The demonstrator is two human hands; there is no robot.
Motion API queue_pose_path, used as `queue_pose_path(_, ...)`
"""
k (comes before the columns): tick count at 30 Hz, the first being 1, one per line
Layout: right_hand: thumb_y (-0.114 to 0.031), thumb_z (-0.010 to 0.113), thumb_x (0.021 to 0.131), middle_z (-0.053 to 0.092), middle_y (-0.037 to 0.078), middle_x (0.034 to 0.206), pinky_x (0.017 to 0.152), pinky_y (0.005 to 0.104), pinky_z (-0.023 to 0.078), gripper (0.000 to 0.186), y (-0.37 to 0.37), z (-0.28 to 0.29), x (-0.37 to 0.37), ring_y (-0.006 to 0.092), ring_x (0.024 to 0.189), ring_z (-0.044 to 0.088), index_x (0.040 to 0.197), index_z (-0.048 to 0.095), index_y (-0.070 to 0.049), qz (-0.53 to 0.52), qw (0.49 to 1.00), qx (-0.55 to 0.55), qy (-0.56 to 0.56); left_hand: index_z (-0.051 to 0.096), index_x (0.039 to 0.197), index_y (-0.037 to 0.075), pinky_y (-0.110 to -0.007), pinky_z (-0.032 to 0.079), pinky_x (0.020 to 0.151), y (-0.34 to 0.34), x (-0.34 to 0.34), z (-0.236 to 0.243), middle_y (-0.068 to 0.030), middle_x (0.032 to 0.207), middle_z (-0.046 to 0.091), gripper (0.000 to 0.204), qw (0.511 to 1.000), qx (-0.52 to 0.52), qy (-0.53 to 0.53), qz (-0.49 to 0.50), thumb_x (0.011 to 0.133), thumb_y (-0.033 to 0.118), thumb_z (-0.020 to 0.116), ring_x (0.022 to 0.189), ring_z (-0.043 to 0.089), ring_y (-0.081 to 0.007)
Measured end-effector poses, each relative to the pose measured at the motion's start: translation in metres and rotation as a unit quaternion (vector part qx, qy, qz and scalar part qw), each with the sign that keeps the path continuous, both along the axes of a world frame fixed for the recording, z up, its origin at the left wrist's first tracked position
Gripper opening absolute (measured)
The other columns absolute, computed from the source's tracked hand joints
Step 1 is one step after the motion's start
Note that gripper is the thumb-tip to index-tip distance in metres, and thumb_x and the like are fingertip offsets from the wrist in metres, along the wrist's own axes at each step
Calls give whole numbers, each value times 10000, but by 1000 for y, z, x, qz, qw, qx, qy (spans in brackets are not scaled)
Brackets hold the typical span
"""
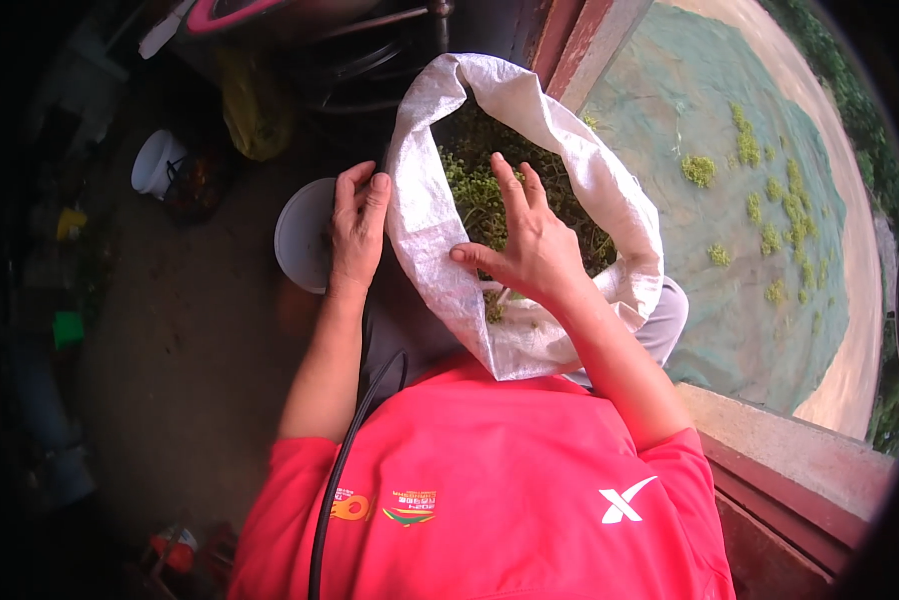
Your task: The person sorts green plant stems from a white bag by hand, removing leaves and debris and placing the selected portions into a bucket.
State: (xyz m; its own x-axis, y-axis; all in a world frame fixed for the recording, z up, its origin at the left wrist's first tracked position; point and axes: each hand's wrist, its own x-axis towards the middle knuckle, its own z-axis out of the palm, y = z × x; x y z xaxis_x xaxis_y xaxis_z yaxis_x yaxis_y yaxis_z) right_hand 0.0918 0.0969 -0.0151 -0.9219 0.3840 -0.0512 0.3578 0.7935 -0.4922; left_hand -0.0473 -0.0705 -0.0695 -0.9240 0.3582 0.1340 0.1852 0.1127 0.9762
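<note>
A white woven sack [425, 235] with its rim folded outward stands open in front of me. Inside lie green sprigs with small berry-like clusters [475, 195], filling the part I can see. Over the sack's mouth is my right hand [535, 240], its fingers spread and the thumb stretched toward the left rim; nothing shows in its grasp. My left hand [358, 230] is raised just outside the left side of the sack, thumb and fingers slightly apart and holding nothing visible. Whether it touches the sack I cannot tell.
A round white container [303, 235] sits behind my left hand. Farther left are a white bucket [158, 163] and a yellow plastic bag [255, 105]. Beyond the doorsill [770, 440] at right, a green tarp [660, 215] carries scattered green clusters [698, 171]. A black cable [335, 480] crosses my shirt.
</note>
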Motion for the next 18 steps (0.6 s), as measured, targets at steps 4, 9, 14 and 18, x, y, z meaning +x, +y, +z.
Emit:
queue_pose_path(4, -525, 784, 634, 277, 252, 1481, 873, 477, 513, 940, -10, -25, -26, 429, 1140, 539, 1426, 369, -234, 51, 993, 92, -48, 392, 1337, 40, -418, 429, 970, 18, 20, 11, -230, 1324, 447, 730, 993, -94, 65, -38, 800, 392, 739, 1202, 488, -353)
queue_pose_path(9, -458, 758, 695, 481, 201, 1272, 858, 460, 509, 532, 5, -28, -29, 384, 1114, 556, 1113, 617, -160, 67, 995, 48, -55, 476, 1239, 44, -417, 425, 977, 17, 13, -7, -223, 1294, 474, 527, 949, -168, 266, 15, 749, 90, 664, 1176, 484, -386)
queue_pose_path(14, -345, 715, 782, 498, 223, 1250, 883, 426, 483, 335, 23, -44, -6, 367, 1099, 565, 1032, 655, -130, 77, 994, -76, 28, 577, 1040, 25, -413, 487, 814, 8, 10, 8, -186, 948, 636, 264, 985, -155, 75, 12, 780, 59, 551, 914, 609, -382)
queue_pose_path(18, -397, 715, 757, 453, 245, 1324, 915, 435, 482, 421, 40, -52, -4, 404, 1114, 554, 1082, 632, -142, 26, 986, -135, 98, 573, 1014, 11, -278, 474, 766, 0, -3, -4, -62, 877, 619, 280, 1000, -15, -19, -8, 761, -47, 469, 811, 597, -168)
